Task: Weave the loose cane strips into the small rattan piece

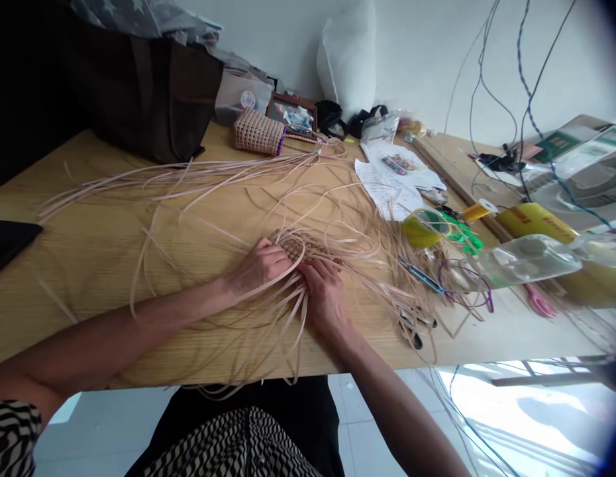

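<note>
A small woven piece (292, 248) of pale pinkish-tan strips lies on the wooden table, with many long loose strips (355, 246) fanning out all around it. My left hand (265, 266) is closed on its left side, fingers curled over the edge. A single strip arcs across the front of that hand. My right hand (326, 291) is closed at the near right edge, thumb and fingers bent together over the weave and strip ends. Which strip the right fingertips pinch is hidden. Several strips hang over the table's front edge between my forearms.
Behind lies a finished-looking woven pouch (259, 132) beside a bundle of strips (189, 173). A dark bag (154, 99) stands back left. To the right are papers (387, 185), a yellow tape roll (424, 228), a blue cutter (424, 278), black-handled scissors (411, 331) and a clear plastic bottle (526, 260).
</note>
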Demonstrator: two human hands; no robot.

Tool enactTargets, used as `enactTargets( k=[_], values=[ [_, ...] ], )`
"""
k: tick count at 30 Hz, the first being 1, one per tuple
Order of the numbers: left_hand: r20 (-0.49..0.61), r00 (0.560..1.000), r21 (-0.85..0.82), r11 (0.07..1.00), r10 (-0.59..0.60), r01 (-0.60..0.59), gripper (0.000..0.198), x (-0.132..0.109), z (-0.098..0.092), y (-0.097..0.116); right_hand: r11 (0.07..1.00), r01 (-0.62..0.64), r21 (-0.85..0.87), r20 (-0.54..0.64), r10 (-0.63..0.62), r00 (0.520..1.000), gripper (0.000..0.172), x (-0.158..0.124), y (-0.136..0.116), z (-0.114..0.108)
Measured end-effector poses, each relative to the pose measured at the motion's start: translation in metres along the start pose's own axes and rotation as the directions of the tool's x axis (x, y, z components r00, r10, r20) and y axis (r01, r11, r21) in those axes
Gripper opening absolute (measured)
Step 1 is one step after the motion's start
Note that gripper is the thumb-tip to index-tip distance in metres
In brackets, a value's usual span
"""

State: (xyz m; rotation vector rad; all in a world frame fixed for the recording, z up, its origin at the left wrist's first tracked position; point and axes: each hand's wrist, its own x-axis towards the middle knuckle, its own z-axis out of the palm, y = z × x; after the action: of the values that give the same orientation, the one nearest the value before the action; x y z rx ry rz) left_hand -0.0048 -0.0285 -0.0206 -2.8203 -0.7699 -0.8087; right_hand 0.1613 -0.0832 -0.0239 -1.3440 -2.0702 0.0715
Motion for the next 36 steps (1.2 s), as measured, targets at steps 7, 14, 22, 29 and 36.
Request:
enactTargets(
  k=[7, 14, 22, 29, 36],
  values=[
    [-0.046, 0.999, 0.014, 1.0, -0.018, 0.019, 0.031, -0.004, 0.0, -0.003, 0.996, -0.081, 0.037, -0.023, 0.082, 0.996, 0.021, -0.001, -0.001, -0.005],
    [-0.076, 0.996, -0.018, 0.999, -0.05, 0.049, 0.03, -0.004, -0.001, -0.005, 0.996, -0.088, 0.013, -0.02, 0.088, 0.996, 0.022, 0.001, 0.0, -0.003],
    [-0.068, 0.996, -0.047, 0.998, -0.053, 0.049, 0.024, -0.003, 0.007, -0.008, 0.996, -0.087, 0.003, -0.032, 0.087, 0.996, 0.016, 0.003, 0.002, -0.002],
    [-0.085, 0.996, -0.049, 0.998, -0.033, 0.029, 0.021, -0.001, 0.005, -0.013, 0.995, -0.089, 0.042, 0.009, 0.089, 0.996, 0.019, 0.004, 0.001, -0.003],
    [-0.168, 0.985, 0.046, 0.998, -0.043, 0.051, 0.026, 0.004, -0.007, -0.014, 0.96, -0.149, 0.239, -0.113, 0.179, 0.977, 0.013, 0.011, 0.012, 0.0]
  ],
)
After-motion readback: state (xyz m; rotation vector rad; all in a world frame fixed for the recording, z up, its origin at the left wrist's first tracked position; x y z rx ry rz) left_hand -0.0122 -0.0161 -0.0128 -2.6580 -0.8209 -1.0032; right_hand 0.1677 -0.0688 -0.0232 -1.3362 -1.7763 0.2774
